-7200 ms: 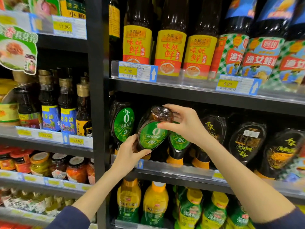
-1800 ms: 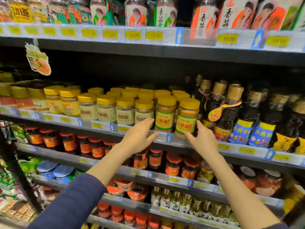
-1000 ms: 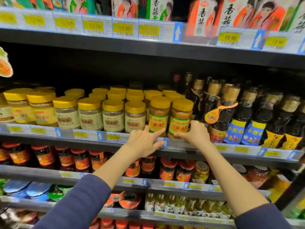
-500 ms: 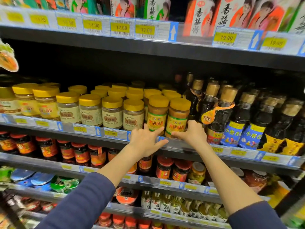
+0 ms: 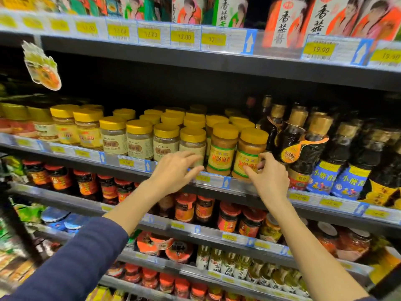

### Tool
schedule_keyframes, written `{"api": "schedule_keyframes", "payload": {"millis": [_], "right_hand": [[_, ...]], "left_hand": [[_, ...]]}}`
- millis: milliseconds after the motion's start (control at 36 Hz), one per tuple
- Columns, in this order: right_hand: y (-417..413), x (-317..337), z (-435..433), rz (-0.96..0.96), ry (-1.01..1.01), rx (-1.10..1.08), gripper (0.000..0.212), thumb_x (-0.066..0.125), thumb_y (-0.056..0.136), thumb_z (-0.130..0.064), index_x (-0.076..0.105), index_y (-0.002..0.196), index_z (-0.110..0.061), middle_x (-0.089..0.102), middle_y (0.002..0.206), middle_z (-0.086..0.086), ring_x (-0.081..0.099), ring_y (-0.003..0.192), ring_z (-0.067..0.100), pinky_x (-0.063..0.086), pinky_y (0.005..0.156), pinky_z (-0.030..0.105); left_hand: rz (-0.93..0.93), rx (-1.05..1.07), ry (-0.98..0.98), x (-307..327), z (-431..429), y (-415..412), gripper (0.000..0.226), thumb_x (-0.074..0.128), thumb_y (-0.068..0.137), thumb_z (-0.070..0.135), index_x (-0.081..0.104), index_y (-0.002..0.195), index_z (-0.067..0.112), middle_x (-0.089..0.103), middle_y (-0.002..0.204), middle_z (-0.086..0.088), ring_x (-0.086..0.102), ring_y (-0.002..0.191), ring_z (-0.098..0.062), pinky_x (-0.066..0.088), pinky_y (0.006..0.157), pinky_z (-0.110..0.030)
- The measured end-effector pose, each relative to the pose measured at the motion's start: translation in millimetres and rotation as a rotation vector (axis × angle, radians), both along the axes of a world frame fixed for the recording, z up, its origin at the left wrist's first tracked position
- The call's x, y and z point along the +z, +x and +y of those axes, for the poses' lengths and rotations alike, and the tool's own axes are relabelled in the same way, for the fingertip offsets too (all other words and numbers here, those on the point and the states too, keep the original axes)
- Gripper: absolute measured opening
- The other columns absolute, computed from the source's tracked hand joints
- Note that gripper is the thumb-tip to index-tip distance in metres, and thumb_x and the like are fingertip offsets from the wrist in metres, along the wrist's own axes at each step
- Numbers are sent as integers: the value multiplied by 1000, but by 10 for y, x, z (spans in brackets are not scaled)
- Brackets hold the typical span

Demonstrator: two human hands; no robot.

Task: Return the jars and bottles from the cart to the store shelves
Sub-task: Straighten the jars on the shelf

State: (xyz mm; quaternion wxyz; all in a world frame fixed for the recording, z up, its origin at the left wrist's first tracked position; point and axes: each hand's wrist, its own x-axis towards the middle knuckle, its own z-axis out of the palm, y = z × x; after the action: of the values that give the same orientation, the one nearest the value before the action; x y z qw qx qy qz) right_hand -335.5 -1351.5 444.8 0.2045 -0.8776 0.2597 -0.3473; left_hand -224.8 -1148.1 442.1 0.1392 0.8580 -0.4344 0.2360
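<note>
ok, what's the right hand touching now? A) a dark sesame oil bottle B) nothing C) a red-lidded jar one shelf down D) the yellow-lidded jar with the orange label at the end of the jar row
D: the right hand has its fingers on the orange-labelled jar standing on the shelf edge, beside the dark bottles; the left hand is open.

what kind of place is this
Most likely a grocery store's sauce and condiment aisle. Stacked dark shelves carry yellow price tags along their edges, with rows of identical yellow-lidded jars and dark bottles. The right hand touches one jar at the shelf front.
</note>
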Motion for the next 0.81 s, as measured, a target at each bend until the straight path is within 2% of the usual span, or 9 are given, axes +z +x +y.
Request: {"api": "schedule_keyframes", "payload": {"millis": [83, 167, 278, 389, 500, 667, 750, 806], "right_hand": [[61, 15, 153, -77, -65, 41, 40, 70, 80, -31, 58, 113, -12, 67, 104, 9, 62, 97, 31, 49, 75, 41], [186, 37, 340, -98, -133, 141, 42, 72, 79, -27, 58, 116, -13, 65, 106, 6, 62, 96, 28, 48, 76, 38], [403, 96, 636, -82, -185, 288, 52, 73, 78, -19, 55, 127, -15, 60, 125, 3, 58, 111, 24, 48, 86, 36], [612, 146, 911, -15, -247, 368, 69, 72, 80, -16, 40, 142, -17, 42, 145, 1, 46, 129, 20, 45, 101, 36], [782, 189, 1053, 150, -295, 193, 80, 69, 83, -27, 22, 149, -24, 24, 155, 2, 42, 132, 25, 43, 97, 36], [961, 78, 1075, 215, -286, 93, 80, 73, 78, -33, 30, 144, -20, 33, 149, 2, 55, 114, 31, 51, 82, 39], [978, 38, 1089, 199, -291, 77, 78, 74, 78, -31, 32, 142, -18, 36, 146, 5, 57, 111, 33, 52, 82, 41], [988, 34, 1098, 202, -288, 70, 78, 74, 78, -29, 32, 142, -17, 36, 146, 7, 56, 112, 33, 51, 86, 41]], "left_hand": [[-35, -9, -58, 52, 205, 156, 54, 35, 91, 52, 63, 119, 16, 67, 110, -4, 65, 95, -24, 53, 68, -35], [-86, 24, -86, 72, 390, 333, 37, 58, 89, 34, 63, 118, 12, 67, 110, -8, 64, 96, -27, 53, 68, -36], [-111, 37, -92, 126, 602, 529, 48, 72, 80, 27, 60, 122, 7, 63, 117, -15, 62, 102, -32, 55, 75, -41], [-138, 57, -42, 169, 781, 758, 65, 84, 66, 23, 58, 122, 3, 62, 119, -21, 62, 104, -37, 55, 79, -46], [-161, 38, -10, 206, 903, 979, 78, 88, 58, 29, 57, 124, 2, 62, 118, -22, 62, 105, -38, 53, 84, -46], [-236, -20, 16, 158, 948, 1194, 86, 88, 54, 37, 56, 125, 2, 61, 121, -21, 62, 105, -37, 52, 89, -45], [-231, -48, 75, 149, 884, 1239, 88, 79, 67, 43, 42, 139, 9, 46, 142, -14, 46, 127, -32, 35, 106, -44], [-246, -50, 82, 133, 846, 1269, 88, 73, 72, 47, 34, 144, 14, 38, 149, -8, 36, 136, -27, 23, 112, -43]]}}
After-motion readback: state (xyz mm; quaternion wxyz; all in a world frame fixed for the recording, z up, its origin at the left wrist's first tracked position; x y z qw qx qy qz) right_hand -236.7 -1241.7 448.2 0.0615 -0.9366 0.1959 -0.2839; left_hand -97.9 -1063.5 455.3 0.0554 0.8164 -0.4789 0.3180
